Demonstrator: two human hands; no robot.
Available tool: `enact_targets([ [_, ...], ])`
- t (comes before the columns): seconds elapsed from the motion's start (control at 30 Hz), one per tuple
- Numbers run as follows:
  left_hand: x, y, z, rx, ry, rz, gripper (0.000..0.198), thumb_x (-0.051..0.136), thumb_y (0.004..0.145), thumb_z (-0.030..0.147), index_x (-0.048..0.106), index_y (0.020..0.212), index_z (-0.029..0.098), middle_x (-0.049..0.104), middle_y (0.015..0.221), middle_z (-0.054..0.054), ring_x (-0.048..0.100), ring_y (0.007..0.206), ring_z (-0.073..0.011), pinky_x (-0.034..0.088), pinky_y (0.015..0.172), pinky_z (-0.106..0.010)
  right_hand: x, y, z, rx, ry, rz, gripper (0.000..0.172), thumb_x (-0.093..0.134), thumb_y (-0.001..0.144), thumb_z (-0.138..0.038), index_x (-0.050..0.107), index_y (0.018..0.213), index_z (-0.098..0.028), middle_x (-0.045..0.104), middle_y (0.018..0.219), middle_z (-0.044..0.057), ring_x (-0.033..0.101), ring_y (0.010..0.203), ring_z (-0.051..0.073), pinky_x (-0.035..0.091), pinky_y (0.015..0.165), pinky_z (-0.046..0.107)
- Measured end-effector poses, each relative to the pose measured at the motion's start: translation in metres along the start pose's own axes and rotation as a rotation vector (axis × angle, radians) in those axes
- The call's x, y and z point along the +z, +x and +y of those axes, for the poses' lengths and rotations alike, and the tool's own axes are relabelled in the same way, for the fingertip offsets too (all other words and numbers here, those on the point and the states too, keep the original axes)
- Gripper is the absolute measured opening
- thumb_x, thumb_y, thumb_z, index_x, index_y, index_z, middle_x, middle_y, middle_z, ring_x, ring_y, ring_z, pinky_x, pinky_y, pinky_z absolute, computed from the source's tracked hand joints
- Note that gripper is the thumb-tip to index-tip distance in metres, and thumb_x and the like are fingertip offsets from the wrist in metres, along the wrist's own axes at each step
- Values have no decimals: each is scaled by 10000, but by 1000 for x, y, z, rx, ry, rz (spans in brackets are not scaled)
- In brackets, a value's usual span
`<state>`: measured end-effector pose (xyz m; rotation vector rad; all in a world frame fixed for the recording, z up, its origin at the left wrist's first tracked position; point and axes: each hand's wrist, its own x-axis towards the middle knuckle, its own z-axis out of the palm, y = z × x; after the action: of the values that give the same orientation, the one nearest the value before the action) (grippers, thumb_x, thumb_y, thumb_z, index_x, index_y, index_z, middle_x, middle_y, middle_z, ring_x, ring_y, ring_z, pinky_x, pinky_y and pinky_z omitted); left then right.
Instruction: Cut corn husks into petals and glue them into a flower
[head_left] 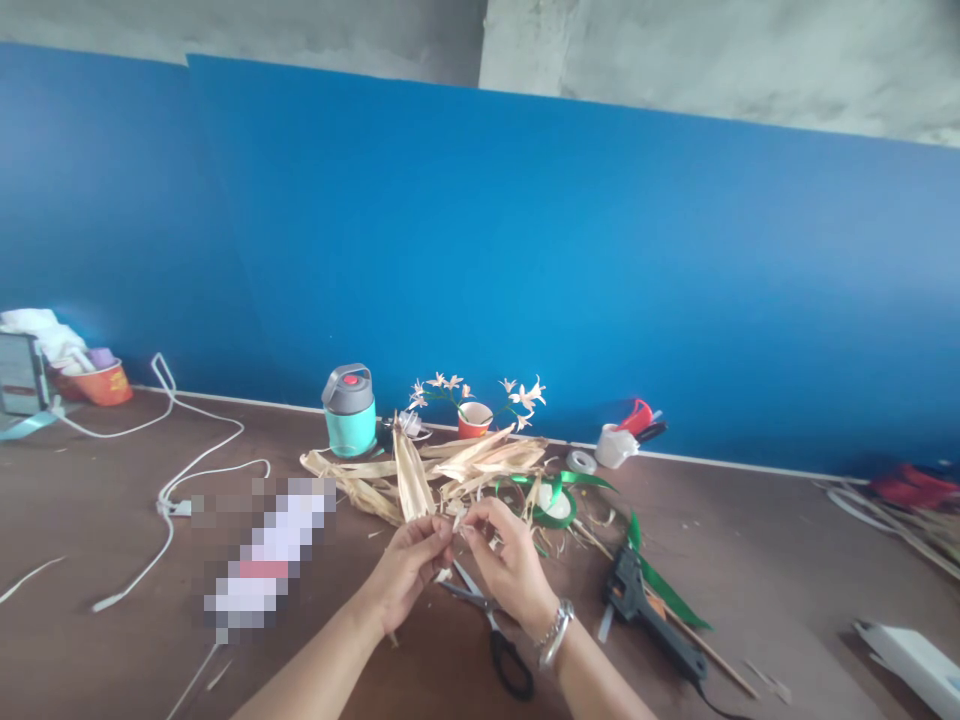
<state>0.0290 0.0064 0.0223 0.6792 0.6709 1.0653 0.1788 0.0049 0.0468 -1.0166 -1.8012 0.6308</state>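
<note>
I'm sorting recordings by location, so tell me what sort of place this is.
Probably a handicraft workspace: a glue gun, scissors and a spread of what look like dried corn husks lie together on the brown table.

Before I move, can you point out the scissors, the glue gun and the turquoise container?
Scissors (490, 606): head view, on the pivot between blades and handles.
Glue gun (658, 618): head view, on its dark body.
Turquoise container (351, 428): head view, on its side below the grey lid.
</note>
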Motion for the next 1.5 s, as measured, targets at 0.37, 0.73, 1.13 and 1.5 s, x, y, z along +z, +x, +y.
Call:
enact_targets([
  [0.37,1,-1,0,31,50,-2,200,730,663,292,603,628,140,523,561,20,462,538,-78,359,549,-183,0,0,-1,-56,-48,4,127,473,805,-121,561,778,-208,589,779,35,537,751,173,429,681,288],
  [0.73,7,-5,1,191,353,26,203,700,683,324,638,770,152,637,702,-24,552,627,-143,397,599,-233,0,0,-1,-86,-103,-28,164,464,795,-80,557,797,-216,585,807,43,537,806,189,434,722,308],
  [1.13,2,-4,-2,344,753,277,175,656,693,348,675,734,178,659,653,-18,564,558,-156,390,500,-219,2,-2,3,-134,-127,-27,167,471,808,-85,575,834,-212,585,835,50,540,829,185,451,733,309],
  [1.5,0,-5,-4,433,914,308,183,560,756,323,664,740,174,682,720,-27,621,667,-180,461,587,-234,3,-4,2,-146,-96,-18,176,466,780,-59,570,816,-196,586,827,46,543,816,172,444,733,294],
])
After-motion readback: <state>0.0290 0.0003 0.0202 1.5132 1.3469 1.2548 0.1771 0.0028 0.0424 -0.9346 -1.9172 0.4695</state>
